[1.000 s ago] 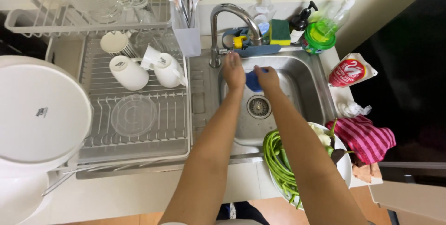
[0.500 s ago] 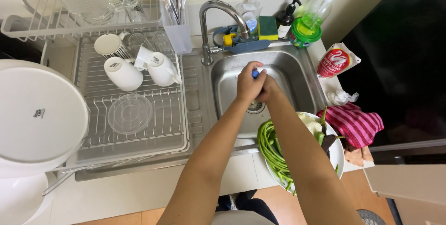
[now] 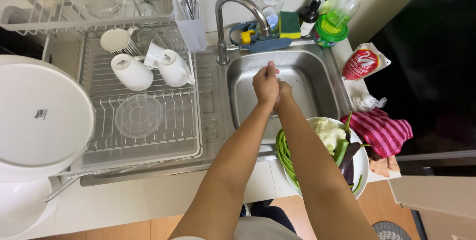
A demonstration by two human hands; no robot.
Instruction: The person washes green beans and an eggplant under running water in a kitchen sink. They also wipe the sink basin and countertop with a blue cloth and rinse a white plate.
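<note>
Steel sink: left hand, right hand clasped.

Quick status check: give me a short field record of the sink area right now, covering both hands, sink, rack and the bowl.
left hand: over the sink, pressed against the right hand
right hand: against the left hand, mostly hidden behind it
held item: cannot tell; nothing clearly visible
sink: steel basin, bare where it shows
faucet: spout arcs over the basin's back edge; running water not discernible
dish rack: two white mugs on their sides, clear lid
vegetable bowl: long beans, cabbage, eggplant, at the sink's front right
striped cloth: right of the bowl
</note>
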